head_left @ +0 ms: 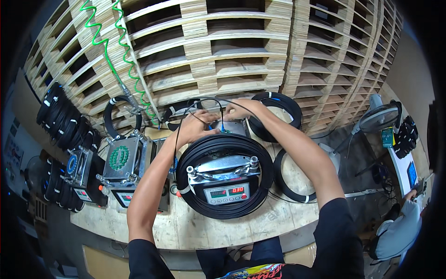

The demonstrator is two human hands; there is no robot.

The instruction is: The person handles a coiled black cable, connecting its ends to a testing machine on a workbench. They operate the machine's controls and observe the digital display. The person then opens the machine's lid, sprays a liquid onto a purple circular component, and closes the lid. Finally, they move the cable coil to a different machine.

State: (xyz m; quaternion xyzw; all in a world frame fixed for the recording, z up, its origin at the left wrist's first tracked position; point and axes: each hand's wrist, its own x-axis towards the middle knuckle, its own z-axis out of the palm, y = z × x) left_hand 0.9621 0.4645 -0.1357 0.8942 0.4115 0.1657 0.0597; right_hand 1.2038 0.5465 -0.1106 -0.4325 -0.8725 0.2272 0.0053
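Black coil (227, 212) sits mid-frame, blue connector (222, 127) just above | I see left hand (197, 127) loosely bent, right hand (241, 109) curled; can't tell either's grip | slack cable (221, 113) looping past left wrist might snag, I reckon, tugging that connector askew

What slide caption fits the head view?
Left hand and right hand at a benchtop machine, its display framed by a black cable coil, wooden pallets behind.
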